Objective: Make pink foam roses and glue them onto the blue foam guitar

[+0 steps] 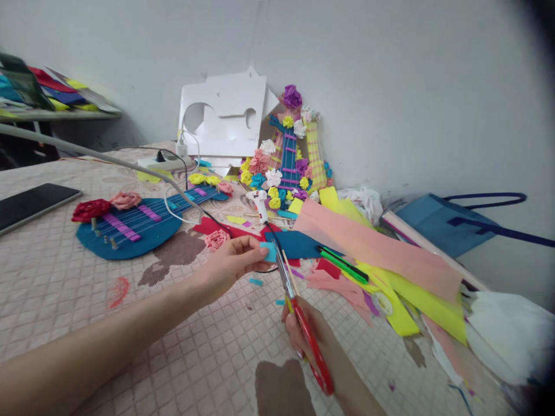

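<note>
My left hand (236, 260) pinches a small light-blue piece of paper (269, 252) between thumb and fingers. Red-handled scissors (310, 346) are gripped in my right hand (310, 323), their blades pointing away from me and meeting the right edge of the paper. A thin wooden stick (289, 273) runs alongside the blades; whether my right hand holds it too I cannot tell. Small light-blue scraps (255, 282) lie on the tablecloth below my hands. To the left rests a blue paper guitar (130, 231) with strings, purple strips and paper roses.
A white glue gun (259, 205) stands beyond my hands. A green cutter knife (344, 264) lies right, among pink crepe paper (373, 245) and yellow sheets. Decorated guitars (288, 153) lean against the wall. A cable (108, 156) crosses at left, near a phone (37, 205).
</note>
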### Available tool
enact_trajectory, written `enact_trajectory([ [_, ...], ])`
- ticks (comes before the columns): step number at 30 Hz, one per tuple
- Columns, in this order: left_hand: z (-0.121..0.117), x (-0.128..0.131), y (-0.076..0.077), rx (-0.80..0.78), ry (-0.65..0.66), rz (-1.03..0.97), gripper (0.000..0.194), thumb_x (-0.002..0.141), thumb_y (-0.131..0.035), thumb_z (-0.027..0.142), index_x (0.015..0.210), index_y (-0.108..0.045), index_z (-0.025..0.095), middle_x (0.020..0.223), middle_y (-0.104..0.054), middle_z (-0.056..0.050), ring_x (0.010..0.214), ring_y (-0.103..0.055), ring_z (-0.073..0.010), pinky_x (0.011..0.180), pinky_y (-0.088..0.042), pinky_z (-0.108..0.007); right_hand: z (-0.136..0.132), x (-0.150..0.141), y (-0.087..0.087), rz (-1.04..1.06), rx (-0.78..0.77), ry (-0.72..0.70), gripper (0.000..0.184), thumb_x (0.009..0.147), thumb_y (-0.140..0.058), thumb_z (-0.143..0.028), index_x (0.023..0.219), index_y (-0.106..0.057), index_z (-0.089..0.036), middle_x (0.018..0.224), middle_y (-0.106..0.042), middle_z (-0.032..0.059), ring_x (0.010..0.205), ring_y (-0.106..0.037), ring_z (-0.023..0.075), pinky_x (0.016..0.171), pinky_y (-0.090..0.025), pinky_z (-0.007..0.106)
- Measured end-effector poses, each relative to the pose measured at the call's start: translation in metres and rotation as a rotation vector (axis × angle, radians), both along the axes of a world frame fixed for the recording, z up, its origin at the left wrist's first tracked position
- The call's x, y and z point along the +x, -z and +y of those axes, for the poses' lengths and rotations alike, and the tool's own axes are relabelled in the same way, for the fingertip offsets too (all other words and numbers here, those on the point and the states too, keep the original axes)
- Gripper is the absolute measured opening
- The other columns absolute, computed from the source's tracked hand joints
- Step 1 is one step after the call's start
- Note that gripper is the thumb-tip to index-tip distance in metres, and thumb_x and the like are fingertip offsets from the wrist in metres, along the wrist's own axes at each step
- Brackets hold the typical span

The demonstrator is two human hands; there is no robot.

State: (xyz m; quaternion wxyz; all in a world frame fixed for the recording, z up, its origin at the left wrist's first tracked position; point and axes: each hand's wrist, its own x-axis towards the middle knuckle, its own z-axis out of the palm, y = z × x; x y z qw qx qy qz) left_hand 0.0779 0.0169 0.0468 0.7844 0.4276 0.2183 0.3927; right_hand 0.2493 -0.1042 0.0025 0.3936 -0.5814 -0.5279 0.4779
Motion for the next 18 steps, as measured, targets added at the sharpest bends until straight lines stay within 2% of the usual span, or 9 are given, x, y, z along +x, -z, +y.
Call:
enact_trajectory([
  [7,0.001,0.0,0.0,-0.013,-0.001,-0.021,0.02,0.073,-0.074,0.024,0.073,-0.058,0.014,0.071,-0.067,0.0,0.066,-0.066,-0.0113,0.07,-0.053,-0.023,-0.001,0.0,-0.005,-0.09,0.043,-0.011,0.035,0.083,-0.051,-0.053,0.072,-0.042,-0.02,0.061,-0.038,-0.0055,0.053,-0.037,0.0098,0.048,-0.032,0.021],
  [13,0.001,0.0,0.0,-0.029,-0.021,-0.019,0.02,0.072,-0.075,0.024,0.074,-0.058,0.014,0.072,-0.068,0.0,0.067,-0.066,-0.0113,0.071,-0.053,-0.024,-0.002,0.0,-0.013,-0.224,0.094,-0.032,0.026,0.084,-0.052,-0.042,0.073,-0.043,-0.02,0.061,-0.038,-0.0051,0.054,-0.036,0.0105,0.05,-0.031,0.022],
  [18,0.0,0.0,-0.001,-0.028,-0.016,-0.019,0.021,0.072,-0.075,0.024,0.074,-0.058,0.014,0.073,-0.068,0.0,0.067,-0.066,-0.0114,0.071,-0.053,-0.024,-0.001,0.0,-0.01,-0.21,0.1,-0.019,0.025,0.084,-0.052,-0.042,0.075,-0.044,-0.02,0.06,-0.037,-0.0054,0.055,-0.036,0.0109,0.05,-0.032,0.022],
])
